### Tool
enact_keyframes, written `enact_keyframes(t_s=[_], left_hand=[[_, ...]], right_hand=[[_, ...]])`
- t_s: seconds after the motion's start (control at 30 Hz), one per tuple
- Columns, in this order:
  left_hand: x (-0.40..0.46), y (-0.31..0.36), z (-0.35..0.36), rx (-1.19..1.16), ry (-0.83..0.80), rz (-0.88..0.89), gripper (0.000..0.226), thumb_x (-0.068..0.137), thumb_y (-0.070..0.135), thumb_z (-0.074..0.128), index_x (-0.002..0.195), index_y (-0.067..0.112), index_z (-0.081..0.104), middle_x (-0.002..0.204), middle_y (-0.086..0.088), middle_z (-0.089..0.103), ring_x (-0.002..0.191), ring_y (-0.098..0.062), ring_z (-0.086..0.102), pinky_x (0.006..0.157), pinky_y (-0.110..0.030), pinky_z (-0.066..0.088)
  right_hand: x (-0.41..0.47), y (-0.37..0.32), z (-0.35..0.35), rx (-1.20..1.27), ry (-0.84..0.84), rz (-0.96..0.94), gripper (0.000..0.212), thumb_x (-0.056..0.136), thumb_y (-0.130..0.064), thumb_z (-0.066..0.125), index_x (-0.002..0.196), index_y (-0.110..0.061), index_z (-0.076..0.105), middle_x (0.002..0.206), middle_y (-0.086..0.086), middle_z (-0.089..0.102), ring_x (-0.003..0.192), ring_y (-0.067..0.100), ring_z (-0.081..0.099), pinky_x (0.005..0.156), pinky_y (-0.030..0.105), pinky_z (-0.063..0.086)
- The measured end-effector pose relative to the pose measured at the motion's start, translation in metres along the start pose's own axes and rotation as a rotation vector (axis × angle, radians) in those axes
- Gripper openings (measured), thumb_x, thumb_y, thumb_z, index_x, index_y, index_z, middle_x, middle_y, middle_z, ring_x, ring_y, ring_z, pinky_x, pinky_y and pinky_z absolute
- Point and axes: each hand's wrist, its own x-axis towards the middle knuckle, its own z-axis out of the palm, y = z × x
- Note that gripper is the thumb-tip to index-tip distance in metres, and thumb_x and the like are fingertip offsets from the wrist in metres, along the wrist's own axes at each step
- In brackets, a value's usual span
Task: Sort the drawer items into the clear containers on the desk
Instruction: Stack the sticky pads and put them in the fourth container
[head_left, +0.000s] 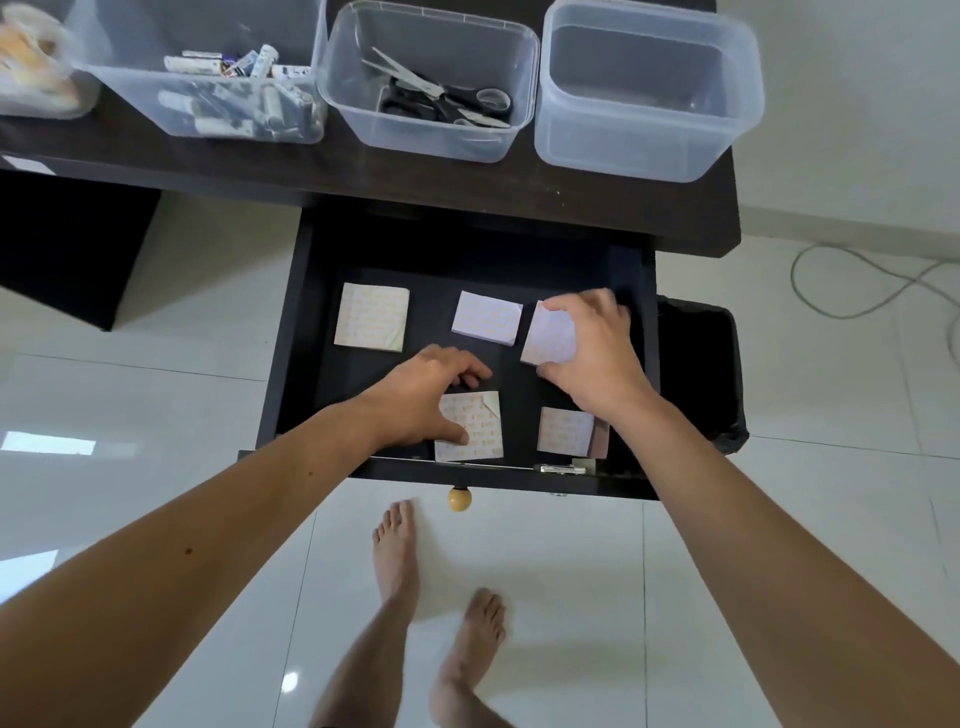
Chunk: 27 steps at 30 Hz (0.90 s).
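Clear tub (540, 67): scissors (434, 96), tape (494, 98); right tub (748, 104) bare.

Bright even daylight, window glare on glossy floor tiles (49, 446), wide-angle edge bending, motion-blurred top-left corner.

We see a dark desk (597, 200) carrying three clear tubs: left (130, 78) with pens, middle (363, 130) with scissors and tape, right (644, 150) bare inside. Below it the open drawer (296, 338) holds five sticky-note pads on its dark floor. At the desk's far left sits a blurred bag (36, 62).
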Motion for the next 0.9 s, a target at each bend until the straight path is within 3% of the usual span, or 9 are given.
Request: enact_keyframes(t_s=[0.2, 0.33, 0.47, 0.53, 0.6, 0.67, 0.73, 0.8, 0.9], left_hand=[[0.002, -0.006, -0.001, 0.103, 0.012, -0.005, 0.070, 0.074, 0.030, 0.094, 0.136, 0.032, 0.060, 0.107, 0.013, 0.058, 0.120, -0.010, 0.040, 0.103, -0.027, 0.042], [0.004, -0.003, 0.001, 0.130, -0.012, 0.030, 0.057, 0.076, 0.029, 0.092, 0.127, 0.034, 0.065, 0.113, 0.011, 0.053, 0.123, -0.012, 0.037, 0.105, -0.026, 0.042], [0.001, -0.003, -0.001, -0.009, -0.044, 0.028, 0.051, 0.078, 0.021, 0.091, 0.119, 0.036, 0.064, 0.113, 0.013, 0.058, 0.119, -0.007, 0.045, 0.099, -0.023, 0.045], [-0.002, -0.001, -0.004, -0.113, -0.050, 0.013, 0.046, 0.078, 0.015, 0.091, 0.113, 0.033, 0.066, 0.109, 0.014, 0.063, 0.106, 0.000, 0.057, 0.086, -0.012, 0.047], [-0.002, -0.001, -0.006, -0.198, -0.057, 0.015, 0.042, 0.077, 0.011, 0.091, 0.108, 0.029, 0.069, 0.103, 0.014, 0.070, 0.093, 0.009, 0.062, 0.075, -0.006, 0.048], [-0.003, 0.000, -0.007, -0.243, -0.062, 0.024, 0.039, 0.078, 0.010, 0.089, 0.107, 0.028, 0.070, 0.100, 0.014, 0.072, 0.090, 0.010, 0.064, 0.075, -0.009, 0.051], [-0.002, -0.001, -0.007, -0.320, -0.032, 0.038, 0.035, 0.083, 0.010, 0.086, 0.105, 0.032, 0.071, 0.103, 0.011, 0.073, 0.099, 0.000, 0.068, 0.085, -0.022, 0.060], [-0.002, -0.002, -0.008, -0.442, 0.026, 0.025, 0.029, 0.089, 0.009, 0.081, 0.105, 0.031, 0.071, 0.106, 0.005, 0.072, 0.104, -0.013, 0.071, 0.086, -0.037, 0.064], [0.000, -0.006, -0.011, -0.529, 0.115, -0.015, 0.025, 0.096, 0.009, 0.074, 0.111, 0.029, 0.069, 0.111, 0.001, 0.070, 0.107, -0.018, 0.071, 0.085, -0.047, 0.064]], right_hand=[[0.000, 0.004, 0.008, -0.108, -0.036, 0.073, 0.092, 0.083, -0.014, 0.087, 0.160, -0.016, 0.036, 0.151, 0.005, 0.031, 0.145, 0.027, 0.025, 0.115, 0.041, 0.041], [0.004, 0.003, 0.010, -0.101, -0.023, 0.076, 0.089, 0.078, -0.018, 0.090, 0.154, -0.011, 0.044, 0.146, 0.007, 0.036, 0.139, 0.029, 0.032, 0.117, 0.041, 0.040], [0.001, 0.000, 0.009, -0.034, 0.007, 0.046, 0.079, 0.072, -0.016, 0.090, 0.141, -0.019, 0.051, 0.138, 0.003, 0.036, 0.129, 0.027, 0.039, 0.107, 0.039, 0.045], [-0.001, -0.002, 0.005, 0.057, 0.027, 0.036, 0.077, 0.071, -0.010, 0.089, 0.136, -0.023, 0.050, 0.135, 0.000, 0.033, 0.121, 0.021, 0.045, 0.097, 0.030, 0.049], [-0.003, -0.004, 0.001, 0.149, 0.035, 0.033, 0.079, 0.071, -0.006, 0.089, 0.134, -0.027, 0.047, 0.133, -0.001, 0.028, 0.116, 0.015, 0.046, 0.085, 0.011, 0.044], [-0.005, -0.006, -0.001, 0.210, 0.047, 0.029, 0.079, 0.071, -0.004, 0.088, 0.133, -0.031, 0.047, 0.134, 0.001, 0.027, 0.116, 0.013, 0.045, 0.076, 0.002, 0.041], [-0.007, -0.008, -0.004, 0.280, 0.052, 0.028, 0.079, 0.070, -0.003, 0.089, 0.130, -0.035, 0.048, 0.137, 0.002, 0.030, 0.115, 0.008, 0.046, 0.076, -0.002, 0.041], [-0.009, -0.008, -0.007, 0.370, 0.032, 0.030, 0.079, 0.070, -0.007, 0.092, 0.127, -0.040, 0.049, 0.137, 0.001, 0.040, 0.117, 0.003, 0.048, 0.081, 0.007, 0.045], [-0.010, -0.007, -0.012, 0.537, -0.021, 0.026, 0.079, 0.070, -0.010, 0.096, 0.125, -0.043, 0.050, 0.130, -0.006, 0.058, 0.121, 0.015, 0.060, 0.090, 0.033, 0.058]])
